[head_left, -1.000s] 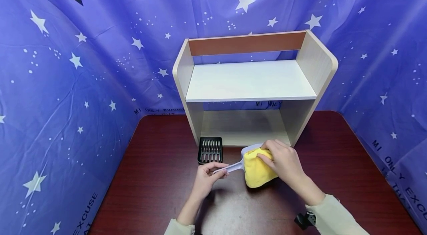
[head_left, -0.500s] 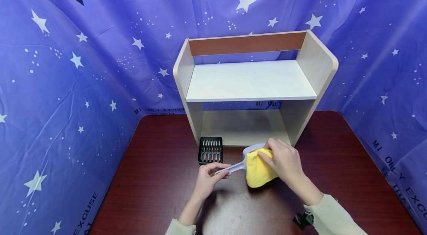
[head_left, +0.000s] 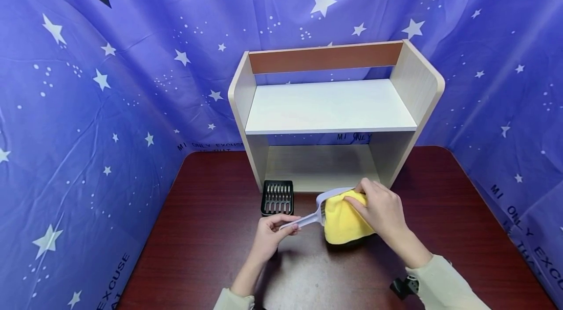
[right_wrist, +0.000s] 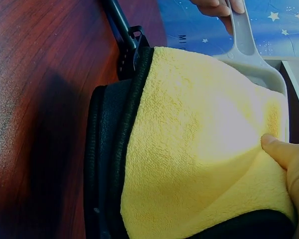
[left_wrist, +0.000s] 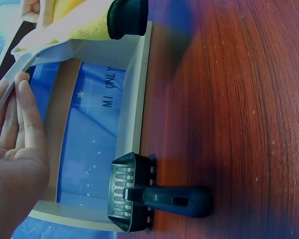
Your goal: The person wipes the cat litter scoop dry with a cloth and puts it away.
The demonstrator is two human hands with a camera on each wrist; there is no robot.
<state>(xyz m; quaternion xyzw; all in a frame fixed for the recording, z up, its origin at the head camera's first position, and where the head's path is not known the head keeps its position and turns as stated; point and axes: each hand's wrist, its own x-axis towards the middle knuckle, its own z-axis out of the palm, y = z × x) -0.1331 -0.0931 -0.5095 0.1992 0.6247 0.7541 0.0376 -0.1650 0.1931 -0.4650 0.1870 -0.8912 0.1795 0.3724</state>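
Note:
My left hand (head_left: 269,237) pinches the handle of a pale lavender scoop (head_left: 309,219) between thumb and fingers, holding it above the table. A yellow cloth with black edging (head_left: 345,222) is draped over the scoop's wide end and hides much of it. My right hand (head_left: 383,208) grips the cloth against the scoop's far rim, the thumb pressing on the yellow side in the right wrist view. Below the cloth's yellow side a dark layer (right_wrist: 112,109) shows. Near my left hand a black slotted scoop (left_wrist: 167,199) lies on the table.
A two-tier wooden shelf (head_left: 330,107) stands at the back of the dark red table (head_left: 206,232). The black scoop sits by the shelf's left front corner. Blue star-patterned curtains (head_left: 145,80) hang behind and at both sides.
My right hand has moved slightly right and away from me, drawing the cloth with it. The scoop has tilted a little. My left hand stays about where it was, still on the handle.

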